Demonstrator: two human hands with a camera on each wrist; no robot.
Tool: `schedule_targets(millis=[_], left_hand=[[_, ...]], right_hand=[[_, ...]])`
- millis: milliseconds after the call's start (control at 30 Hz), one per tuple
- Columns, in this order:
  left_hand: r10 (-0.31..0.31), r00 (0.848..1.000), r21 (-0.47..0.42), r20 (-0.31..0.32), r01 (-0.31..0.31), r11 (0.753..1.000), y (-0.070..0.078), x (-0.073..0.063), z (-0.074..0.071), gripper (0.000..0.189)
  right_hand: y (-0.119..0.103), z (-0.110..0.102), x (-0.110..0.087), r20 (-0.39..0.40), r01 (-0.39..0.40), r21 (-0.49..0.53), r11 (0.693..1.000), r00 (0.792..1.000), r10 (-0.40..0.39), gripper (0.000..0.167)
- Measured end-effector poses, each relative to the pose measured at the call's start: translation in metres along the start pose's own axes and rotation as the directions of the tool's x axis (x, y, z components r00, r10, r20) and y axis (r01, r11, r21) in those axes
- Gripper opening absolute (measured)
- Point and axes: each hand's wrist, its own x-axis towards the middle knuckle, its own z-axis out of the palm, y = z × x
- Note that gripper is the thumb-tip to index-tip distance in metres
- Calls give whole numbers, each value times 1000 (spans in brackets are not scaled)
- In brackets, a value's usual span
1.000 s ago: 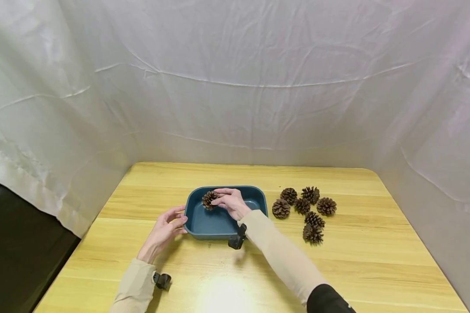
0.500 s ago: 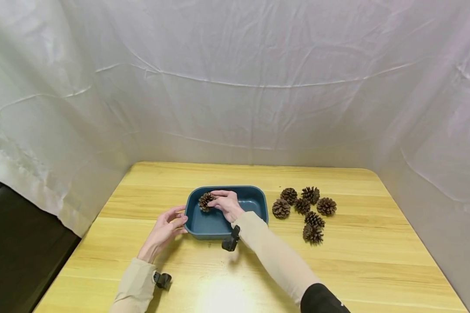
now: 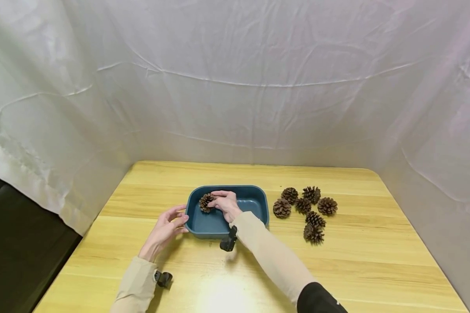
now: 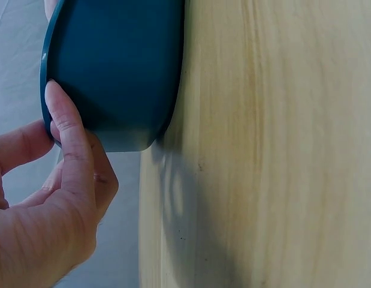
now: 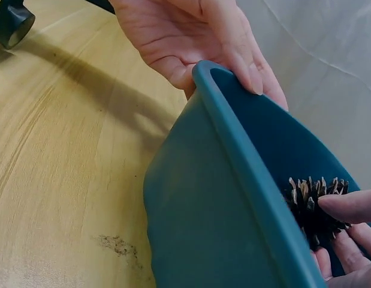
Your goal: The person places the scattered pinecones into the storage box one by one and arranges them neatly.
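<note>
A dark blue rectangular dish with rounded corners sits on the table in the head view. My left hand grips its left end, with the rim between thumb and fingers, as the left wrist view also shows on the dish wall. Inside the dish, toward its left end, my right hand holds a brown pine cone low down. From the right wrist view, the thumb and fingers close around the same pine cone, partly hidden behind the near wall.
Several more pine cones lie in a loose cluster on the wooden table, right of the dish. Pale fabric hangs behind and beside the table. A dark surface shows at the left.
My right hand has moved slightly left and lower into the dish with the pine cone, staying almost still over the last half second. The left hand keeps its place at the rim.
</note>
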Motion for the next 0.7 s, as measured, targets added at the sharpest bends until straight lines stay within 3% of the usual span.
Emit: schedule_targets(millis=[700], left_hand=[[1,1000,-30,11,0,1000,0,-1,0,56]], right_hand=[[-2,-1,-3,28,17,-87,996,1000,-15,43]])
